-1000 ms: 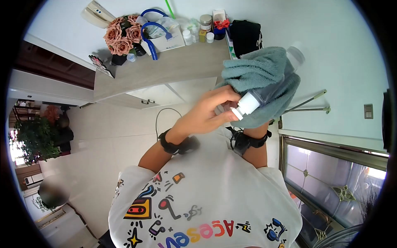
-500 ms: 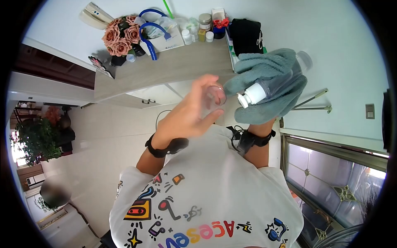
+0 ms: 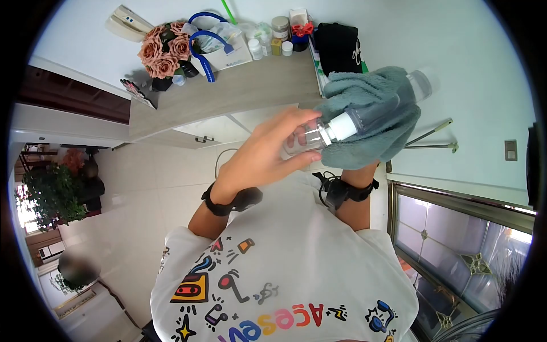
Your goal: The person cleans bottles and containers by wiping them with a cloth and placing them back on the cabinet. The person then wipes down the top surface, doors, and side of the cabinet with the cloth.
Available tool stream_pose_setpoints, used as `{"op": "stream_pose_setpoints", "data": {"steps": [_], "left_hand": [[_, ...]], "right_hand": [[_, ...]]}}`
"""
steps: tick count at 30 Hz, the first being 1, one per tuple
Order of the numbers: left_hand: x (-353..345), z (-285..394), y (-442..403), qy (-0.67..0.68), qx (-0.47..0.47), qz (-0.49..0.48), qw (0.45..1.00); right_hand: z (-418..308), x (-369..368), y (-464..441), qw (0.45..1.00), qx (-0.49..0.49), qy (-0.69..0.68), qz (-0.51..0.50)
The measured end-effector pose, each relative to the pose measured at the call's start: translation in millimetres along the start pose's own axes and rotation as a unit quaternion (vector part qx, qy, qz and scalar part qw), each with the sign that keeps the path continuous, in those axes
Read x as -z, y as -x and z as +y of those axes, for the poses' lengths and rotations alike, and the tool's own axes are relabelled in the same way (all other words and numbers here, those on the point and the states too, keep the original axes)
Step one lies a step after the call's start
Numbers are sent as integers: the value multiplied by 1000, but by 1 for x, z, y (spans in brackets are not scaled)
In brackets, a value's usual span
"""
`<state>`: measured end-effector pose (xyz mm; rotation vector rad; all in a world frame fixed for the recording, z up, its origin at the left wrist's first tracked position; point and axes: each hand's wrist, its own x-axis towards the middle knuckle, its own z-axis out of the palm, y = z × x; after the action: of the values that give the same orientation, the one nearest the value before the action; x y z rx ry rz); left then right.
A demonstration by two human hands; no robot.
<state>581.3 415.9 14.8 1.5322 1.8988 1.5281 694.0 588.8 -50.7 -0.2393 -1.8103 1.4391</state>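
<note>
Bottle of clear plastic (image 3: 373,115) with a white pump (image 3: 343,126) slants through a fluffy grey-green towel (image 3: 364,154), pump end toward the nearer left hand (image 3: 266,147), which clasps a clear cylindrical cap (image 3: 305,138) in line with it; under the towel, the right hand's grip cannot be told.

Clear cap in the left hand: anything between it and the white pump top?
Nothing visible: the left hand holds the clear cap right at the white pump top. The grey-green towel lies around the bottle, not between them.
</note>
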Motion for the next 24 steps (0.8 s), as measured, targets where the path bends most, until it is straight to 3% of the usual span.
{"op": "stream_pose_setpoints", "data": {"steps": [8, 14, 24], "left_hand": [[-4, 7, -2, 5, -7, 21, 1000], [-8, -12, 8, 153, 64, 74, 983], [-6, -23, 5, 148, 52, 71, 985]], "right_hand": [[1, 2, 1, 1000, 6, 8, 5], [2, 1, -6, 1000, 15, 14, 11], [0, -6, -9, 999, 27, 36, 16]]}}
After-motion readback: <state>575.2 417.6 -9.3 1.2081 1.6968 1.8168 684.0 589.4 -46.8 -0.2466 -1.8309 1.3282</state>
